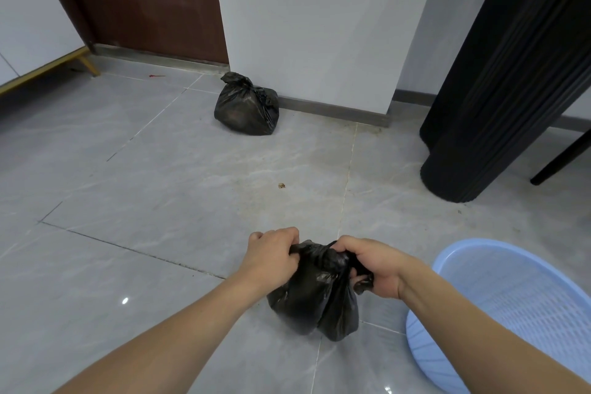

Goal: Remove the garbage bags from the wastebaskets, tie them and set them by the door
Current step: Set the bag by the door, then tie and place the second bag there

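Near the blue wastebasket [524, 307], both the left hand [271, 261] and right hand [372, 267] clench the gathered neck of a black garbage bag [315, 301], which looks soft, crinkly and light, best held by that bunched top.

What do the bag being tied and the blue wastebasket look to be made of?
Bag being tied: thin black plastic film, glossy, judging by its crinkles and highlights. Blue wastebasket: likely rigid moulded plastic, matte pale blue, with a smooth rim and fine perforated mesh walls.
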Available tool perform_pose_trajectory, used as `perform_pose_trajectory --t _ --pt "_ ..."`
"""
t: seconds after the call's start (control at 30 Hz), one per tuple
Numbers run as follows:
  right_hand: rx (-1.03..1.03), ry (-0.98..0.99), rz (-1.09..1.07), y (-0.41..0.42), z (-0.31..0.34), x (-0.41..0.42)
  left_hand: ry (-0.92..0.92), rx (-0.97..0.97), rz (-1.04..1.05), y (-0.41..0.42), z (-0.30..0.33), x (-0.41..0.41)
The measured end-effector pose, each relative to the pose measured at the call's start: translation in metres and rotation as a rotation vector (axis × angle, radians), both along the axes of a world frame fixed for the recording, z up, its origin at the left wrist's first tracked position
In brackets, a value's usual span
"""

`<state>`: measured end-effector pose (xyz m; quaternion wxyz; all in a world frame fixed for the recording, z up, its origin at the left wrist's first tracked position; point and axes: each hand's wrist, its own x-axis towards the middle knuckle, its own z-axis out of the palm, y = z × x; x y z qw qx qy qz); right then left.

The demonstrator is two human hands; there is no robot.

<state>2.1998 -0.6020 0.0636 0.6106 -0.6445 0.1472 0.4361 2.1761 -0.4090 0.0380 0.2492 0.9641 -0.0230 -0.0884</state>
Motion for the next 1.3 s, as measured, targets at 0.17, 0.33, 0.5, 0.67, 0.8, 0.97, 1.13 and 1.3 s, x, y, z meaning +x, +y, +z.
perform_pose_trajectory --t 0.17,0.33,0.5,0.67,0.8,0.97,1.13,1.3 --pt "-0.086 -0.152 -0.100 0.000 -0.004 0.005 0.022 -0.005 0.033 0.007 0.001 0.003" --pt "-0.259 -0.344 -0.061 0.001 -0.009 0.007 0.102 -0.120 -0.099 0.015 -0.004 -0.002" --pt "-0.178 -0.260 -0.162 0.000 -0.004 0.010 -0.365 -0.157 -0.086 0.011 0.008 -0.007" --pt "0.188 0.064 -0.261 -0.005 -0.006 0.012 -0.312 -0.110 -0.128 0.008 0.006 -0.005" --pt "0.189 0.081 -0.189 -0.010 -0.005 0.012 -0.271 -0.138 -0.057 0.013 0.002 -0.002" --pt "0.172 0.113 -0.150 -0.010 -0.007 0.010 -0.231 -0.177 -0.044 0.010 0.004 -0.002" --pt "0.321 0.144 -0.205 -0.008 -0.005 0.011 -0.146 -0.252 -0.120 0.002 0.008 -0.008" --pt "0.300 0.140 -0.284 -0.008 -0.011 0.014 -0.085 -0.293 -0.086 -0.001 0.007 -0.007"
